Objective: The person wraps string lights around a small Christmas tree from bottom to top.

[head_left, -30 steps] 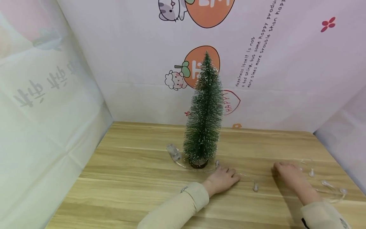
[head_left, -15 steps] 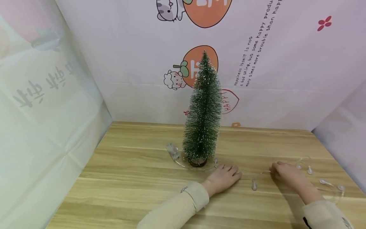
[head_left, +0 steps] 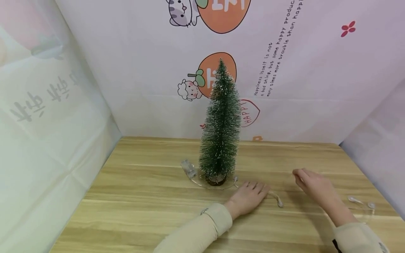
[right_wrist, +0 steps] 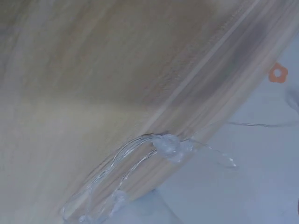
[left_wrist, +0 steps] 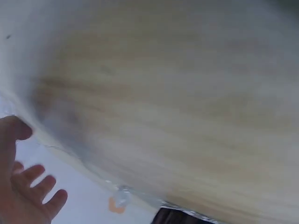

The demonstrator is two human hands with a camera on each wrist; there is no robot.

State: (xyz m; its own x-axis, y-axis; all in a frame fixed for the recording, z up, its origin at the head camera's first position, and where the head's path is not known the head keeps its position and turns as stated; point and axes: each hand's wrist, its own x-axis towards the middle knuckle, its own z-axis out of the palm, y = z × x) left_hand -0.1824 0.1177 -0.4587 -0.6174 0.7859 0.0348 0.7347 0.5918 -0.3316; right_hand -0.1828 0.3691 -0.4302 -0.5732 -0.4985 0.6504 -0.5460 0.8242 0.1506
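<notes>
A small green artificial Christmas tree (head_left: 220, 133) with white-tipped bristles stands upright on a round brown base. Clear string lights (head_left: 280, 203) run from a transparent battery box (head_left: 188, 168) past the front of the base and under my left hand (head_left: 248, 198). That hand rests on the table with fingers spread, touching the wire. In the left wrist view, its fingers (left_wrist: 56, 203) look relaxed. To the right, my right hand (head_left: 316, 186) is raised slightly, fingertips together, apparently pinching the thin wire. The right wrist view shows looped wire with bulbs (right_wrist: 170, 147), but not the fingers.
More of the light string, with bulbs (head_left: 371, 205), lies on the wooden table (head_left: 142, 200) beside the right forearm. White printed cloth (head_left: 152, 70) hangs behind the table and along both sides.
My right hand has risen and moved slightly left, and bulbs behind it have left their place on the table. The bulb beside my left hand has shifted; that hand stays nearly still.
</notes>
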